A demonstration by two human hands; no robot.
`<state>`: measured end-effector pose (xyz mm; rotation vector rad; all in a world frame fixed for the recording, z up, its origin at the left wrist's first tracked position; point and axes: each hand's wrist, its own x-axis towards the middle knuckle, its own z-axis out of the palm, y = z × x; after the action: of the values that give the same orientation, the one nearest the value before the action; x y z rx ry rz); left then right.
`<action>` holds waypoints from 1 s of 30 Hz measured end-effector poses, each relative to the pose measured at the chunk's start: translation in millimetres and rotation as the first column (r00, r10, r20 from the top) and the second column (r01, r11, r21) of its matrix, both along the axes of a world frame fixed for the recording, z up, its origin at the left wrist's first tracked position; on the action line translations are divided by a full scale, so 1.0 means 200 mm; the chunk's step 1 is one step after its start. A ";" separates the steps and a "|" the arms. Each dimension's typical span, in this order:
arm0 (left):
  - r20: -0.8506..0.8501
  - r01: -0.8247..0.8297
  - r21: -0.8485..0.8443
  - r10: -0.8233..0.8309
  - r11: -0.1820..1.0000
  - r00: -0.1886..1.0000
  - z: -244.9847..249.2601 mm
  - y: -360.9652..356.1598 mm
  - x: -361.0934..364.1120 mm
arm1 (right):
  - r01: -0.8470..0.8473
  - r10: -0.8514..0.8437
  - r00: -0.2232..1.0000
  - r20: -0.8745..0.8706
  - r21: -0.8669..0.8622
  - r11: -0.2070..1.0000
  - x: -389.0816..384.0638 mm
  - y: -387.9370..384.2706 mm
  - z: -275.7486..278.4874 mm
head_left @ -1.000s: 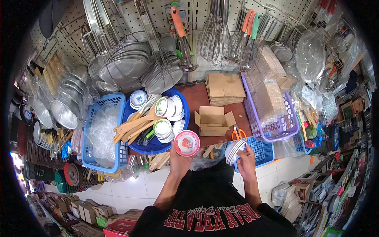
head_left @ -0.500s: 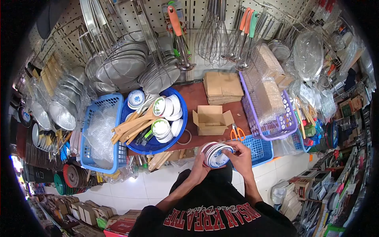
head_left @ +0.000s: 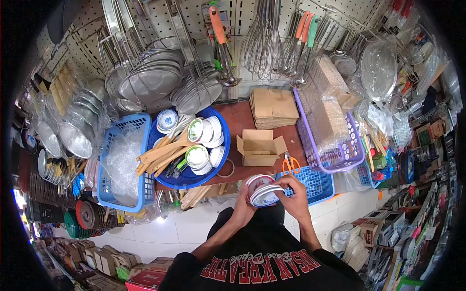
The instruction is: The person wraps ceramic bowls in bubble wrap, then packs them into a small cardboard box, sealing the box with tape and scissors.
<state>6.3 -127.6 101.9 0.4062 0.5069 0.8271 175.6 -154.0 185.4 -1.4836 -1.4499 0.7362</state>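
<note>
My left hand (head_left: 244, 207) is wrapped round a small stack of patterned bowls (head_left: 256, 183) in front of my chest. My right hand (head_left: 295, 198) pinches the rim of a blue-patterned small bowl (head_left: 266, 196), tilted away from the stack. A reddish pattern shows inside the bowl beneath it. Just beyond my hands an open cardboard box (head_left: 262, 159) stands on the red-brown table (head_left: 240, 127). Orange-handled scissors (head_left: 291, 165) lie at the edge of a blue basket (head_left: 316, 183), close to my right hand.
Left on the table, a round blue tub (head_left: 187, 182) holds more bowls and wooden spatulas (head_left: 167, 154). A light-blue basket (head_left: 148, 160) contains bubble wrap (head_left: 124, 165). Flattened cardboard (head_left: 274, 106) lies behind the box. A purple basket (head_left: 318, 160) carries bubble-wrapped packs. Strainers (head_left: 153, 82) and whisks (head_left: 262, 53) hang behind.
My right hand has lifted and tilted the blue-patterned bowl away from the stack, uncovering the reddish inside of the bowl below. My left hand has stayed on the stack.
</note>
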 end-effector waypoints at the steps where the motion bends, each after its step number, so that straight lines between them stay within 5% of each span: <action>1: -0.014 0.001 -0.023 -0.002 1.000 1.000 -0.01 0.00 0.00 | 0.001 -0.001 1.000 -0.017 -0.017 1.000 0.00 -0.01 -0.01; 4: 0.052 0.047 -0.056 -0.044 0.997 0.998 0.01 0.01 -0.01 | 0.052 -0.064 0.945 -0.322 -0.046 0.998 0.02 -0.04 -0.11; 7: -0.066 -0.013 -0.066 0.009 0.998 0.998 0.05 0.03 -0.02 | 0.124 -0.073 0.828 -0.556 0.056 0.991 0.03 -0.05 -0.14; 12: -0.052 -0.100 -0.076 0.097 0.992 0.994 0.14 0.12 -0.12 | 0.211 -0.134 0.621 -0.772 0.000 0.977 0.08 -0.07 -0.15; 18: 0.007 -0.175 -0.072 0.176 0.982 0.984 0.07 0.21 -0.26 | 0.281 -0.221 0.501 -0.837 -0.085 0.956 0.08 -0.09 -0.15; 30: 0.009 -0.013 -0.002 0.013 1.000 1.000 0.12 0.12 -0.22 | 0.218 -0.215 0.593 -0.776 -0.102 0.971 0.04 -0.08 -0.20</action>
<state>-38.5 -102.6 125.6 0.3972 0.5028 0.8409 184.5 -169.5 144.4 -1.0642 -0.5688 1.0505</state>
